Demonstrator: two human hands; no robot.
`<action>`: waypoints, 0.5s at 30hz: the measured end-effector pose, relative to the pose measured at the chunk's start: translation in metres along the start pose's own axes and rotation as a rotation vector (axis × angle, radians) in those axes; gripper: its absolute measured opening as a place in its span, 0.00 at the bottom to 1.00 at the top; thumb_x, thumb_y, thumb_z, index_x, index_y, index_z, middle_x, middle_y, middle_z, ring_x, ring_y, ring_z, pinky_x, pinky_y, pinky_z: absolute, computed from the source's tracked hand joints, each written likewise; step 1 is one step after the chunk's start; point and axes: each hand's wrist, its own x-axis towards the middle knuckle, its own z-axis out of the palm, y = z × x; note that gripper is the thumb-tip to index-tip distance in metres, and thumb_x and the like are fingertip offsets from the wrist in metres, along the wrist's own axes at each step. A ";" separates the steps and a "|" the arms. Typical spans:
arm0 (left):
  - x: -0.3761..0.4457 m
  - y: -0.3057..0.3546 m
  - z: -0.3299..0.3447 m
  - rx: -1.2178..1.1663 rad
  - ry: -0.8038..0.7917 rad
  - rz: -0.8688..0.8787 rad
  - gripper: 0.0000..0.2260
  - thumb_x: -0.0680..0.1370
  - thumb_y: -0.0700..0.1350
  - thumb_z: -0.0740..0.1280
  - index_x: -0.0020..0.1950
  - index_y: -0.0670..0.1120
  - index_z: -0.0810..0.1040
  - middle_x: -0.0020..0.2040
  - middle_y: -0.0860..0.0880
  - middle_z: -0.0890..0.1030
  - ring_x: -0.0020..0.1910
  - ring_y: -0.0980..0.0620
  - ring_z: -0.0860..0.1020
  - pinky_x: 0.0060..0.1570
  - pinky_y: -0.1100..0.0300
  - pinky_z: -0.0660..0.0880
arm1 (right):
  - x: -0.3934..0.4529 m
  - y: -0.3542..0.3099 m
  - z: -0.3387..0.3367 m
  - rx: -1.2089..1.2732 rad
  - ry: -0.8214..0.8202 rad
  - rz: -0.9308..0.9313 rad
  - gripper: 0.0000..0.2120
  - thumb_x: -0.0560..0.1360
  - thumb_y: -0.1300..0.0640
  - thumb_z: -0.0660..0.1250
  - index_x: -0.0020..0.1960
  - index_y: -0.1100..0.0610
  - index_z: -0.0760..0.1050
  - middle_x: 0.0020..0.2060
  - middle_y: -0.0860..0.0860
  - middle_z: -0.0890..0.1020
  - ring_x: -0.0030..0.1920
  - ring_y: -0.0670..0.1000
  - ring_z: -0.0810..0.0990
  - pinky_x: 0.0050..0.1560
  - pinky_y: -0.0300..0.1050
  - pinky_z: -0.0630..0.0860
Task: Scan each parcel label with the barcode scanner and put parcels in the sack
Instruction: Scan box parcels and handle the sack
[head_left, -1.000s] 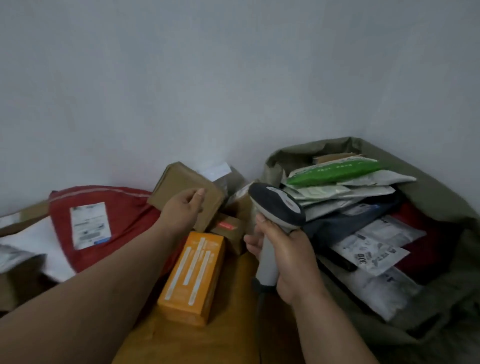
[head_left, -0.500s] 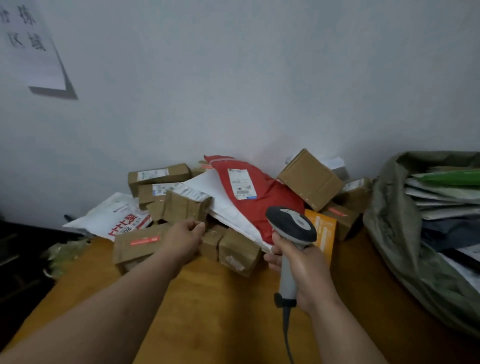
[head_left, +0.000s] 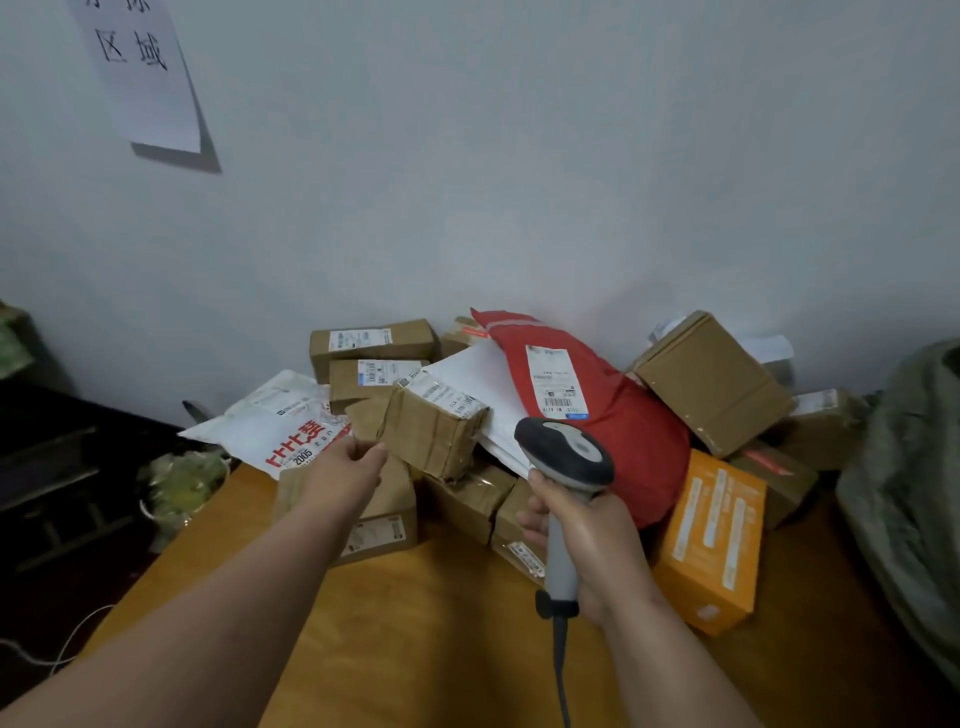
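Head view: my left hand (head_left: 347, 470) fingers pinch the taped brown parcel (head_left: 434, 423) at eleven o'clock; my right hand (head_left: 592, 540) grips the barcode scanner (head_left: 566, 457). Next, aim at its label; sack (head_left: 904, 467) at three o'clock.

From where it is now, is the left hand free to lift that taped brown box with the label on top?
Probably yes. The left hand already grips a corner of the taped brown box, which sits atop the pile, nothing over it. The scanner stays clear, beside it.

dim, flat indoor light; soft shadows, slightly blurry, wide-angle bending at the edges.
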 end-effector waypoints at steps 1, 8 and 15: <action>0.007 0.001 -0.001 0.007 0.008 0.008 0.12 0.82 0.48 0.63 0.65 0.47 0.76 0.53 0.47 0.80 0.51 0.48 0.78 0.53 0.49 0.77 | 0.007 0.002 0.005 0.017 -0.005 0.016 0.11 0.73 0.53 0.75 0.43 0.61 0.83 0.33 0.54 0.84 0.37 0.53 0.83 0.41 0.48 0.80; 0.066 0.025 0.000 -0.039 -0.017 0.019 0.18 0.83 0.51 0.62 0.72 0.47 0.72 0.67 0.46 0.76 0.59 0.48 0.75 0.43 0.60 0.73 | 0.043 0.003 0.048 -0.010 0.057 0.044 0.12 0.72 0.50 0.76 0.50 0.57 0.83 0.44 0.54 0.87 0.47 0.54 0.85 0.45 0.49 0.82; 0.122 0.031 0.005 -0.037 -0.241 -0.093 0.23 0.83 0.57 0.59 0.76 0.51 0.67 0.72 0.48 0.68 0.72 0.42 0.67 0.55 0.51 0.69 | 0.075 0.001 0.099 0.043 0.148 0.014 0.09 0.72 0.50 0.75 0.52 0.49 0.82 0.45 0.47 0.86 0.51 0.52 0.82 0.58 0.53 0.78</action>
